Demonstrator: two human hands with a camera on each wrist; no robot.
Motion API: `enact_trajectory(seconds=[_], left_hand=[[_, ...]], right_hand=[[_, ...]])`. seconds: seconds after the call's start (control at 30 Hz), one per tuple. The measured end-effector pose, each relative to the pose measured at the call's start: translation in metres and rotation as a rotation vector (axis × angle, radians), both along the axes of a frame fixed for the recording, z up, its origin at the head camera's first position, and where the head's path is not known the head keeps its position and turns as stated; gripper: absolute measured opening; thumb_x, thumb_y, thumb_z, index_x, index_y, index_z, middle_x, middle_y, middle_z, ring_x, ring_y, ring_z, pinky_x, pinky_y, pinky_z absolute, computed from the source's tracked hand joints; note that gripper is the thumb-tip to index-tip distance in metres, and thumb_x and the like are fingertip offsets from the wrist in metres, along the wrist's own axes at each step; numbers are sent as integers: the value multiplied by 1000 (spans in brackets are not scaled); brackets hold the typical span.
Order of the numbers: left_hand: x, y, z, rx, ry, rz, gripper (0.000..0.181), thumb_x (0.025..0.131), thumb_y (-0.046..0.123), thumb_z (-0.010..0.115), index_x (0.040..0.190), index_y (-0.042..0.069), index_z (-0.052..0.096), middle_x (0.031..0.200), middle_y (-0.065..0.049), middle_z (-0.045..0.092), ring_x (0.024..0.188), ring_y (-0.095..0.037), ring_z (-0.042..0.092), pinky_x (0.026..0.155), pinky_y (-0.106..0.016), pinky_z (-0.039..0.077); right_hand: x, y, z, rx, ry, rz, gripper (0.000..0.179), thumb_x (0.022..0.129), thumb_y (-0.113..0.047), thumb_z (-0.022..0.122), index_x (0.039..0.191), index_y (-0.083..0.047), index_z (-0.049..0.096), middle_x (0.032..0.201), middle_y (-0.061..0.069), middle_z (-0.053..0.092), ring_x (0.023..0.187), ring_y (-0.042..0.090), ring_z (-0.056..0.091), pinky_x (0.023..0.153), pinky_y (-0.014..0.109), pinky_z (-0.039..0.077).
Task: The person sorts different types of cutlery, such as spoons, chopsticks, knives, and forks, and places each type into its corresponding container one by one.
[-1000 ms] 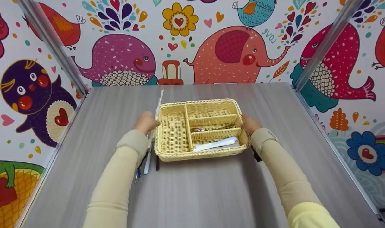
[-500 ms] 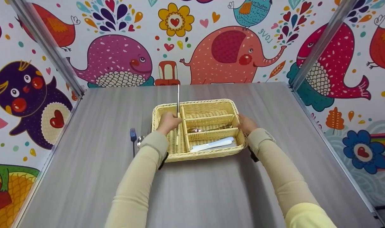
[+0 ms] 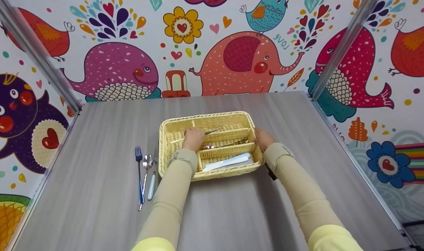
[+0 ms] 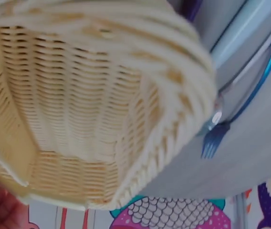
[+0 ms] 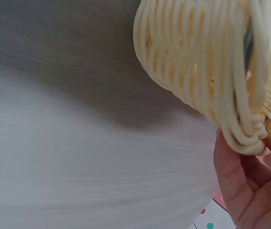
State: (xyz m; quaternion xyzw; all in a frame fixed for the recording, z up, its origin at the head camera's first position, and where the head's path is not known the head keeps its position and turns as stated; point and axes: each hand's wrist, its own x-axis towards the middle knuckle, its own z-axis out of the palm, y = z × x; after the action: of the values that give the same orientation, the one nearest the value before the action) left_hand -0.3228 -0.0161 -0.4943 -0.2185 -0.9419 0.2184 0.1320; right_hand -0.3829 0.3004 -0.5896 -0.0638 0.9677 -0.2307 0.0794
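My left hand (image 3: 194,137) is over the divided wicker basket (image 3: 179,174), near the top of its lengthwise divider. It holds a thin utensil (image 3: 177,141) with a cream handle and a dark, narrow metal end; its exact kind cannot be told. That metal end reaches over the back right compartment. At the basket's right end my right hand (image 3: 264,139) grips the rim, and the right wrist view has the thumb and fingers (image 5: 231,171) around the woven edge. Pale-handled knives (image 3: 229,161) lie in the front right compartment. A spoon and gold-coloured cutlery (image 3: 206,147) lie in the middle one, partly hidden.
Left of the basket, on the grey table (image 3: 93,167), lie a blue fork (image 3: 140,177), a spoon (image 3: 147,162) and a fork with a pale blue handle (image 3: 151,184). Printed cartoon walls and metal posts (image 3: 41,59) border the table at the back and sides.
My left hand has carried the utensil from the table left of the basket, rightward over it, turning it from lengthwise to crosswise. The right hand keeps its grip on the rim.
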Motion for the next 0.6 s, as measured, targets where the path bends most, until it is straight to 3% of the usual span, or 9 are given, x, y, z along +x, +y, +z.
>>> enact_trajectory(seconds=[0.03, 0.07, 0.13, 0.23, 0.3, 0.4, 0.47, 0.53, 0.6], left_hand=[[8, 0, 10, -24, -13, -19, 21, 94, 5, 40, 87, 1, 59, 76, -10, 61, 65, -18, 57, 54, -27, 48], [13, 0, 18, -45, -25, -40, 22, 94, 3, 38, 88, 1, 59, 78, -11, 62, 67, -18, 58, 56, -26, 48], [18, -1, 28, -65, -57, -72, 25, 95, 5, 35, 91, 1, 59, 83, -10, 63, 73, -19, 59, 62, -27, 50], [17, 0, 33, -92, -73, -100, 29, 95, 7, 30, 96, 3, 59, 89, -9, 63, 79, -18, 59, 69, -28, 49], [12, 2, 31, -114, -65, -116, 30, 95, 10, 29, 98, 4, 58, 92, -8, 63, 83, -18, 58, 73, -29, 48], [7, 6, 29, -139, -18, -126, 27, 96, 12, 31, 101, 5, 56, 96, -8, 62, 88, -20, 58, 78, -33, 46], [5, 9, 28, -144, 30, -124, 26, 96, 13, 32, 103, 5, 55, 101, -9, 61, 92, -22, 57, 81, -35, 46], [2, 10, 28, -116, 67, -111, 25, 96, 14, 33, 105, 5, 54, 104, -10, 60, 97, -24, 56, 83, -36, 44], [1, 10, 30, -84, 83, -83, 24, 96, 15, 33, 107, 5, 53, 107, -11, 59, 100, -26, 54, 85, -38, 44]], right_hand=[[0, -1, 2, 4, -20, 7, 59, 91, -18, 55, 143, -9, 28, 136, 20, 43, 123, 39, 42, 103, 46, 32], [-9, 4, -8, 9, -36, -6, 62, 91, -20, 55, 144, -9, 26, 138, 21, 41, 124, 39, 40, 104, 47, 31], [-14, 9, -20, 20, 12, 36, 63, 91, -27, 55, 145, -11, 25, 135, 21, 44, 121, 39, 43, 103, 40, 34], [-7, 6, -8, 14, -4, 38, 64, 92, -26, 54, 145, -10, 23, 135, 23, 44, 121, 40, 43, 103, 42, 34], [7, -4, 13, -1, -14, 20, 63, 92, -23, 54, 145, -7, 23, 133, 25, 44, 120, 41, 43, 103, 43, 34], [35, -27, 63, -33, -123, -47, 60, 90, -8, 52, 142, 2, 24, 136, 29, 38, 124, 45, 36, 105, 52, 27], [46, -32, 79, -43, -129, -49, 60, 90, -8, 52, 142, 2, 24, 135, 30, 39, 124, 46, 36, 105, 52, 27], [41, -26, 69, -25, -91, -20, 59, 91, -13, 52, 142, -1, 25, 133, 29, 41, 121, 46, 39, 102, 51, 31], [23, -11, 38, 3, -28, 18, 60, 92, -19, 54, 143, -7, 26, 131, 28, 45, 118, 45, 43, 99, 49, 35]])
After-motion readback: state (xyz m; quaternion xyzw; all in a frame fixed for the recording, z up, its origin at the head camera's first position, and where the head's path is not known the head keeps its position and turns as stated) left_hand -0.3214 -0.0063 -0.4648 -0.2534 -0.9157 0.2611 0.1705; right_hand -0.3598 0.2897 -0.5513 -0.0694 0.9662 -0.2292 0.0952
